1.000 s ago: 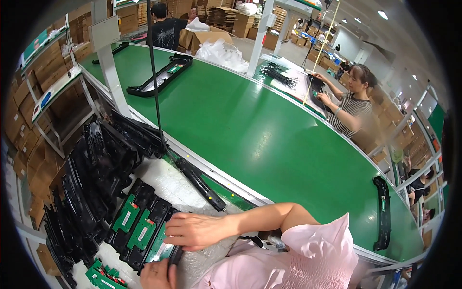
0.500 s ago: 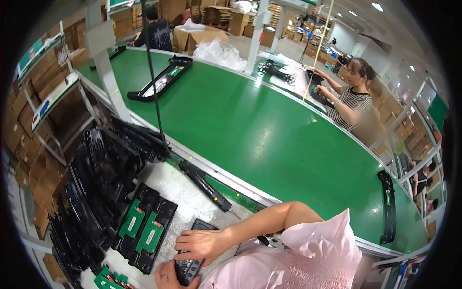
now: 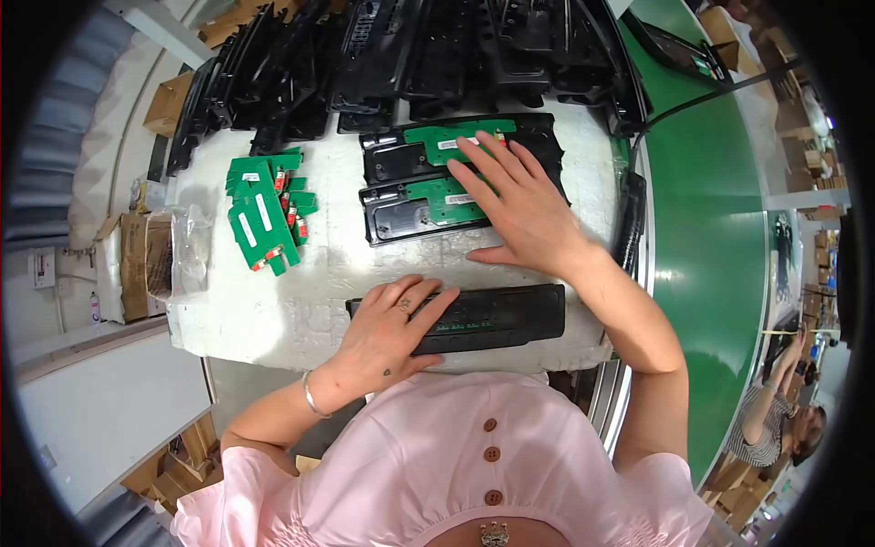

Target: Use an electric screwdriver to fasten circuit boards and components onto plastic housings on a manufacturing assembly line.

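A narrow black plastic panel (image 3: 510,314) with small green parts showing in its middle lies at the near side of the white work surface. My left hand (image 3: 387,328) grips it at the left part, fingertips along the far edge and thumb by the near edge. Farther off lie two black plastic housings (image 3: 387,219), each with a green circuit board (image 3: 437,205) on it. Over their right part is my right hand (image 3: 529,214), open, fingers spread and pointing at the farther board (image 3: 437,146). Whether its fingertips touch that board I cannot tell.
Loose green circuit boards (image 3: 260,214) with red-and-white parts are piled at the left. Many black plastic housings (image 3: 392,55) stand packed along the back. A black cylindrical tool (image 3: 631,219) lies at the right edge, beside the green conveyor (image 3: 702,228). A co-worker (image 3: 775,428) is beyond it.
My view has swung round to face the work surface squarely. My right hand has left the black panel and reached out to the boards; my left hand stays on the panel.
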